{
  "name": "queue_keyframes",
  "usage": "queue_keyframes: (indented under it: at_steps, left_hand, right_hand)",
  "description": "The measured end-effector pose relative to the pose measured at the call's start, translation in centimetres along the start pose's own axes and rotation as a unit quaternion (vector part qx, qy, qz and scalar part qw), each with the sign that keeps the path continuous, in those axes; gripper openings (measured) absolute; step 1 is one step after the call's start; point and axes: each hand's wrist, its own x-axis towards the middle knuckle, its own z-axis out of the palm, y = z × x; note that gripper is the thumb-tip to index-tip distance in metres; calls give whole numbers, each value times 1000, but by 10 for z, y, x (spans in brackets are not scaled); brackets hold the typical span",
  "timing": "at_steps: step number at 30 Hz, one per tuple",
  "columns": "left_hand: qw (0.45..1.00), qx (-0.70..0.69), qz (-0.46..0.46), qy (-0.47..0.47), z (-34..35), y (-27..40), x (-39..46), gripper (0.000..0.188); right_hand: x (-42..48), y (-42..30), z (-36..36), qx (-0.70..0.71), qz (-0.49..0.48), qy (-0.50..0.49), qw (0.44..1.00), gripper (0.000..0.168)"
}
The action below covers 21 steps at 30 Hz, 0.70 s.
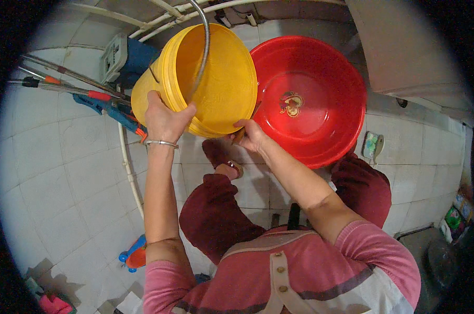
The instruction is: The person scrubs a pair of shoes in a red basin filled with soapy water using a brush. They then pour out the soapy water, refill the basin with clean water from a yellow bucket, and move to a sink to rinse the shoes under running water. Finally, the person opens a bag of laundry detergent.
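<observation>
A yellow plastic bucket (229, 78) is tilted with its mouth facing me and to the right, partly over the rim of a red plastic basin (319, 153). My left hand (164, 119) grips the bucket's near left side, thumb on the rim. At the lower rim, my right hand (250, 135) has its fingers on the bucket and a thin brown strip (239, 136), perhaps a handle; I cannot tell. A flexible metal hose (206, 43) hangs down into the bucket's mouth. The basin stands on the floor, a printed pattern (291, 104) on its bottom.
Several poles (76, 88) lean at the left beside a blue and grey plastic container (123, 59). White pipes (127, 168) run along the wall and floor. A brush (373, 146) lies right of the basin. A blue and orange toy-like object (135, 255) sits lower left.
</observation>
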Motion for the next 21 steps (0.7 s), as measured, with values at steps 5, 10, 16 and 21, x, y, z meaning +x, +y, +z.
queue_keyframes:
  at_steps: [5,10,16,21]
  left_hand:
    - [999,-26,40,12,10,8,2,72]
    - [998,1,50,32,16,16,6,74]
    - [999,-1,26,21,16,17,7,76]
    - [999,-24,39,25,23,20,0,78]
  right_hand:
    - [2,-10,-10,-8,14,-7,1000,42]
    - [5,-17,-13,-21,20,-37,999,44]
    - [-2,-27,-6,-53,7,-18,998,44]
    - [4,-27,-14,-36,28,2,999,44]
